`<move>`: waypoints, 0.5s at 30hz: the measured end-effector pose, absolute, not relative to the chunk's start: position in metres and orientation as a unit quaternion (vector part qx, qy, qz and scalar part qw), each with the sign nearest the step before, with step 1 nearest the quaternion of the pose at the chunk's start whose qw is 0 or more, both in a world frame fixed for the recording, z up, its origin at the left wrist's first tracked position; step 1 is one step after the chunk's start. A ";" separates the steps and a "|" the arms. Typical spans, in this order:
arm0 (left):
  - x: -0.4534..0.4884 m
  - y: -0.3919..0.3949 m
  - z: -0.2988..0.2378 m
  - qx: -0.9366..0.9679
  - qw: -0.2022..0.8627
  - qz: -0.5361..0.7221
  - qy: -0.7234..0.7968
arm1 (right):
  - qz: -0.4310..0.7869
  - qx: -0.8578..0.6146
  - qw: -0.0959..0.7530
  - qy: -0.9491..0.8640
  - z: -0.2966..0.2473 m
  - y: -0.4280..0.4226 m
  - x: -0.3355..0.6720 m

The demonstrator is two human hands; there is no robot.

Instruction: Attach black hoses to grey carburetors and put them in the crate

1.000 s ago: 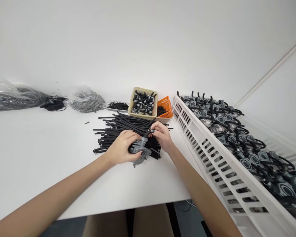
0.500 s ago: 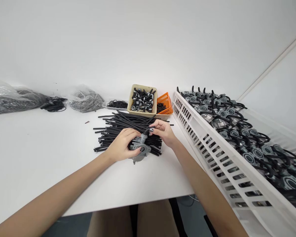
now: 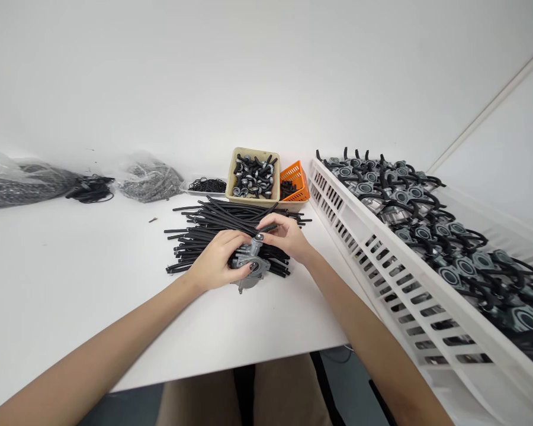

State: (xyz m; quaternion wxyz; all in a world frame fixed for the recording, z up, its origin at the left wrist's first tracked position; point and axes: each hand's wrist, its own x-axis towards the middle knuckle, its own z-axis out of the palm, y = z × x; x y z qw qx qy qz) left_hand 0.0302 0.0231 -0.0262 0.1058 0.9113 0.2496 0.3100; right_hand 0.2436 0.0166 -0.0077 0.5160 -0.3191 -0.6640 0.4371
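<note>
While the left hand (image 3: 215,263) grips a grey carburetor (image 3: 250,279) above the black hose pile (image 3: 222,216), the right hand (image 3: 286,236) pinches a short hose (image 3: 266,227) near its top; white crate (image 3: 359,213) of carburetors at two o'clock.

White slotted crate (image 3: 382,242), orange plastic basket (image 3: 296,176)
</note>
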 end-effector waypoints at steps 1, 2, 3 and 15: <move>0.030 0.023 -0.026 0.910 0.104 0.312 0.251 | 0.451 -0.310 0.495 -0.675 -0.008 0.016 0.244; 0.030 0.023 -0.027 0.909 0.101 0.314 0.253 | 0.467 -0.299 0.476 -0.683 -0.008 0.016 0.244; 0.030 0.023 -0.027 0.908 0.099 0.316 0.255 | 0.482 -0.289 0.461 -0.687 -0.008 0.015 0.245; 0.030 0.024 -0.026 0.914 0.087 0.321 0.233 | 0.523 -0.330 0.447 -0.646 -0.010 0.016 0.243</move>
